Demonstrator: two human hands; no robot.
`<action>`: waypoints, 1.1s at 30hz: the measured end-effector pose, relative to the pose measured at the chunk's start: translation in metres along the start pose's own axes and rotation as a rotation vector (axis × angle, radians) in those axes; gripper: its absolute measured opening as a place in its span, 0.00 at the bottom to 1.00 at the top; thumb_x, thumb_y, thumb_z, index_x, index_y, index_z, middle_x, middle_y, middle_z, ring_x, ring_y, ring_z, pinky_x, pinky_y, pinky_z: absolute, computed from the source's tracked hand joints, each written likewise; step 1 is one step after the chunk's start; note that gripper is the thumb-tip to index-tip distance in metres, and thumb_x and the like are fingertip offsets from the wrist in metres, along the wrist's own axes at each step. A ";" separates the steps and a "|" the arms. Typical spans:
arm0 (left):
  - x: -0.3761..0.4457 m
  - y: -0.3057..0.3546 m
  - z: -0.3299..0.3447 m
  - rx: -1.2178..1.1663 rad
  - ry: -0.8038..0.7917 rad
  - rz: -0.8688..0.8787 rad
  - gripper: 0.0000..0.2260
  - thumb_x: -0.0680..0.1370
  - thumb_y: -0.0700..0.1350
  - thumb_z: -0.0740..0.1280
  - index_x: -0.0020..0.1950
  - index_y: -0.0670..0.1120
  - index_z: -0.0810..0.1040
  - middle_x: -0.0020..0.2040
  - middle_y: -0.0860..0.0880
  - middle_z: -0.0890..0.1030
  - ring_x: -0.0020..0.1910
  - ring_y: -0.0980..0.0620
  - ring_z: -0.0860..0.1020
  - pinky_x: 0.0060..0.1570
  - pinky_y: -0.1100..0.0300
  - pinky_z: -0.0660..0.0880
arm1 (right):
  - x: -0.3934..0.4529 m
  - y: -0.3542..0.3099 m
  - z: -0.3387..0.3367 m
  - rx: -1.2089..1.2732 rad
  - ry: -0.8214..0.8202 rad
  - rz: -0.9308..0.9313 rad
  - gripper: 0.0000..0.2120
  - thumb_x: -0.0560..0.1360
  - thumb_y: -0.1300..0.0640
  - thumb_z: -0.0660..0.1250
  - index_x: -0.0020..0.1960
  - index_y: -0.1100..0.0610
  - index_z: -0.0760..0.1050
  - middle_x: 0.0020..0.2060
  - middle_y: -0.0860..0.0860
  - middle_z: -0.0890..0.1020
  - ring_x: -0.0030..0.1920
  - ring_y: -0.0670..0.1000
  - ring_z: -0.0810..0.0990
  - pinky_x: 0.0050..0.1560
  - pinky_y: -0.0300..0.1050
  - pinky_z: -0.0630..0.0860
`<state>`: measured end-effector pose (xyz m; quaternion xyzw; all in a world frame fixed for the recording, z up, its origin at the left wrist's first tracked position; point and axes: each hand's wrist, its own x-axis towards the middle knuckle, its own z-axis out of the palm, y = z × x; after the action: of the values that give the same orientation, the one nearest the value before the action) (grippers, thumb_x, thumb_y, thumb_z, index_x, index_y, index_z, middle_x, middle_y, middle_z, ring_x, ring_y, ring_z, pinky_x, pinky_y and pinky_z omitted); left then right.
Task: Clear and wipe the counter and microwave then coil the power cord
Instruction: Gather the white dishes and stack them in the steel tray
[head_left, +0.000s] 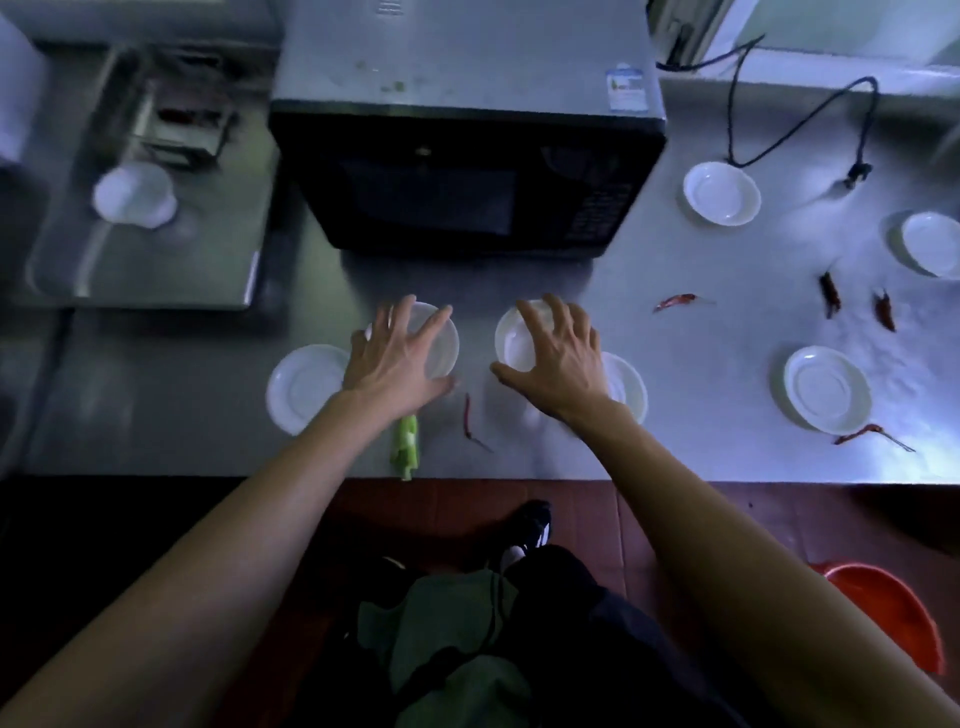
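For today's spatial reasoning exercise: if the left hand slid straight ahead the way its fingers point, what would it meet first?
Past the white dish under the left hand, probably the microwave front; depth is uncertain.

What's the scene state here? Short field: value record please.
surface: steel counter
appliance: microwave, door closed, green scraps on top
left hand: fingers spread over a white dish
right hand: fingers spread over another white dish
grip: cannot tell if either dish is held
other dishes: several white ones spread across counter
debris: dried red chilies, green vegetable piece
cord: black power cord, uncoiled
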<state>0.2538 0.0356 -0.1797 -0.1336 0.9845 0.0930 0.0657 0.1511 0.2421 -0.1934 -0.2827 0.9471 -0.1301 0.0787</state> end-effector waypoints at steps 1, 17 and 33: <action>-0.010 -0.017 -0.003 0.004 -0.005 -0.019 0.44 0.68 0.68 0.71 0.78 0.59 0.55 0.76 0.45 0.55 0.74 0.40 0.56 0.63 0.36 0.69 | -0.001 -0.019 0.003 -0.002 -0.001 -0.023 0.43 0.68 0.30 0.67 0.77 0.45 0.57 0.75 0.54 0.61 0.73 0.61 0.59 0.71 0.59 0.64; -0.145 -0.236 -0.042 -0.071 0.113 -0.328 0.44 0.67 0.68 0.72 0.77 0.62 0.53 0.77 0.47 0.53 0.75 0.41 0.54 0.64 0.38 0.67 | 0.007 -0.266 0.034 0.010 0.000 -0.292 0.42 0.68 0.31 0.68 0.77 0.43 0.57 0.76 0.52 0.59 0.74 0.59 0.57 0.71 0.59 0.64; -0.093 -0.348 -0.067 -0.054 0.145 -0.420 0.43 0.65 0.67 0.72 0.76 0.61 0.57 0.76 0.49 0.55 0.74 0.43 0.55 0.65 0.40 0.67 | 0.114 -0.357 0.072 0.107 -0.049 -0.349 0.44 0.66 0.34 0.72 0.77 0.45 0.59 0.76 0.53 0.61 0.75 0.60 0.58 0.72 0.59 0.62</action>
<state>0.4318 -0.2843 -0.1575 -0.3436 0.9344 0.0936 0.0093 0.2568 -0.1240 -0.1664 -0.4413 0.8732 -0.1849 0.0929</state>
